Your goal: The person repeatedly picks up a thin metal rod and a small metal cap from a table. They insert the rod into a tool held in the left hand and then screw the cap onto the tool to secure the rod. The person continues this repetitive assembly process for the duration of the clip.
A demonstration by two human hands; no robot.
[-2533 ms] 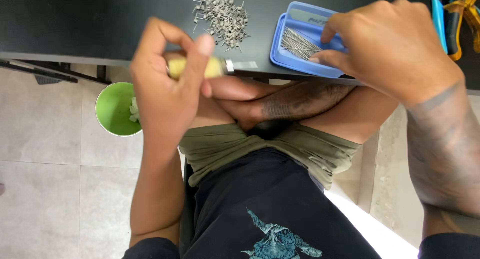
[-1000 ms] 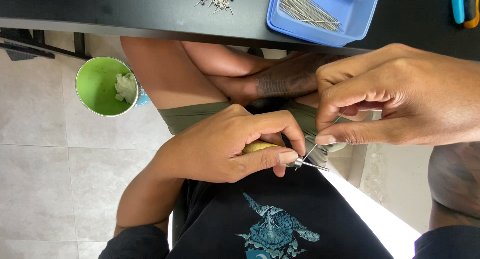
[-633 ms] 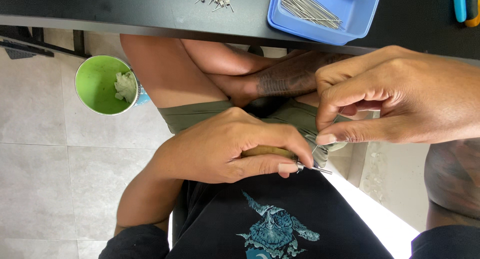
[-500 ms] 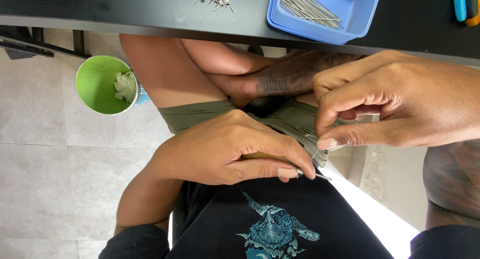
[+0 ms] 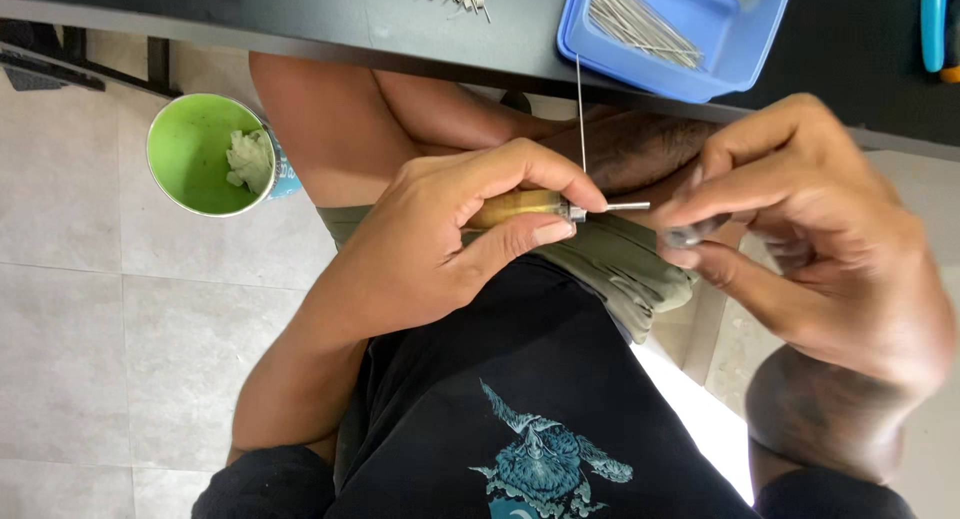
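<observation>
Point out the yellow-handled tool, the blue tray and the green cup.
yellow-handled tool (image 5: pixel 520 207): head view, on the yellow handle showing between the left hand's fingers.
blue tray (image 5: pixel 640 77): head view, on its near rim.
green cup (image 5: pixel 180 149): head view, on its inner wall.

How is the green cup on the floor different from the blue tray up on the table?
The green cup is round and deep; the blue tray is boxy and shallow. The green cup stands on the tiled floor, while the blue tray sits on the black table, partly over its edge. The green cup holds a pale crumpled wad; the blue tray holds thin metal pins. Both are open on top.
</observation>
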